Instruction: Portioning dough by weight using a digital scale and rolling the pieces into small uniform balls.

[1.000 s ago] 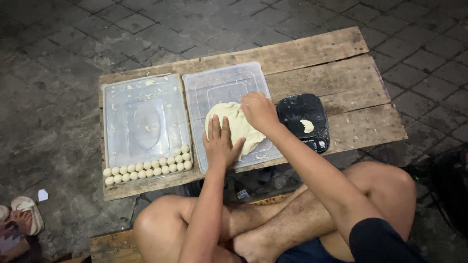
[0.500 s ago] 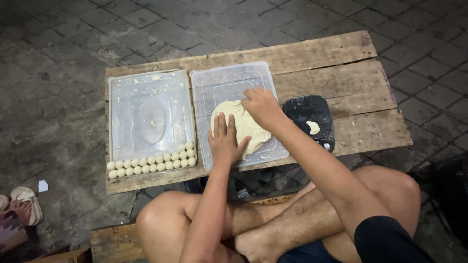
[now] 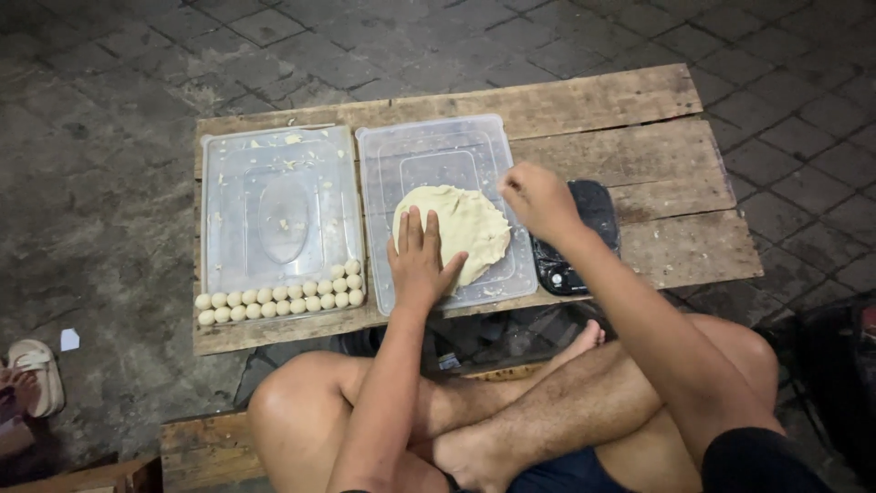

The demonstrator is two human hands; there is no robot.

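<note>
A flat pale slab of dough (image 3: 470, 228) lies on a clear plastic lid (image 3: 438, 155) on a low wooden table (image 3: 639, 137). My left hand (image 3: 422, 260) presses flat on the dough's near left edge, fingers together. My right hand (image 3: 538, 199) hovers just right of the dough, over a black tray (image 3: 598, 205), with its fingers curled; whether it pinches a bit of dough I cannot tell. A second clear lid (image 3: 278, 205) on the left carries two rows of small dough balls (image 3: 278, 299) along its near edge.
My bare crossed legs (image 3: 547, 411) sit on a wooden bench (image 3: 196, 447) close to the table's front edge. Dark paving stones surround the table. A sandal (image 3: 36, 374) lies on the ground at the far left.
My right hand has come off the dough and moved right, above the black tray. My left hand stays pressed on the dough.
</note>
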